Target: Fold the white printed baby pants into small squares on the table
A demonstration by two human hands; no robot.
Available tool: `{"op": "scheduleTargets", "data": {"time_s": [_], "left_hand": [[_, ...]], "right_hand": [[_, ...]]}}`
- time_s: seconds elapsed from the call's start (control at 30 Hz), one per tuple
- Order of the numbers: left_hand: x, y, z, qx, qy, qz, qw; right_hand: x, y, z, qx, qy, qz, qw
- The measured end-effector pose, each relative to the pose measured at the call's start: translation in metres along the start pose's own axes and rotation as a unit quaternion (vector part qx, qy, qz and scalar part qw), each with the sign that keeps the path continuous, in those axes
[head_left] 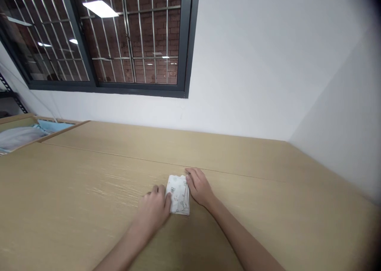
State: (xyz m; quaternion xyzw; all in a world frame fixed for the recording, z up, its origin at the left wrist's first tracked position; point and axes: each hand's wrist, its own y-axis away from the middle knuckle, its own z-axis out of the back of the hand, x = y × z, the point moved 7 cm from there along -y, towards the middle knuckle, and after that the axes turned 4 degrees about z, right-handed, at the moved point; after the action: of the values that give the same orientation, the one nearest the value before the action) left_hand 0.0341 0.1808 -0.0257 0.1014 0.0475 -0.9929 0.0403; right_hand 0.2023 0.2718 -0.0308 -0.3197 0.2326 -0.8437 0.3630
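Observation:
A small folded cloth [177, 195], white with a faint grey printed pattern, lies on the wooden tabletop [89, 215]. Several layers show along its right side, slightly out of line. My left hand [154, 205] grips its left edge, the thumb on top and the other fingers curled beside it. At the upper right corner, my right hand [200, 187] has its thumb against the cloth's edge and its fingers reaching past the top. The undersides of both hands' fingers are hidden.
A wooden-edged bin [64, 131] holding pale and light blue fabric [24, 138] adjoins the table at the far left. Behind the table stands a white wall [238, 64] with a dark-framed barred window [137, 89]. A seam runs across the tabletop beyond my hands.

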Motion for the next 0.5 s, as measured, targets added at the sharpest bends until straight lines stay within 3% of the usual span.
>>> {"op": "scheduleTargets", "data": {"time_s": [0.13,0.3,0.43,0.5], "left_hand": [[0.013,-0.011,-0.006,0.004,-0.005,0.023,1.000],[0.005,-0.011,-0.016,0.002,-0.003,0.006,1.000],[0.004,-0.017,-0.022,0.015,0.016,0.003,1.000],[0.008,-0.023,-0.023,0.029,0.031,0.003,0.999]], "right_hand": [[0.012,0.000,0.001,0.007,0.008,0.048,0.999],[0.014,0.001,-0.006,0.017,0.019,0.084,0.996],[0.012,0.002,-0.011,0.027,0.017,0.076,0.997],[0.011,0.003,-0.013,0.024,0.007,0.039,0.999]]}}
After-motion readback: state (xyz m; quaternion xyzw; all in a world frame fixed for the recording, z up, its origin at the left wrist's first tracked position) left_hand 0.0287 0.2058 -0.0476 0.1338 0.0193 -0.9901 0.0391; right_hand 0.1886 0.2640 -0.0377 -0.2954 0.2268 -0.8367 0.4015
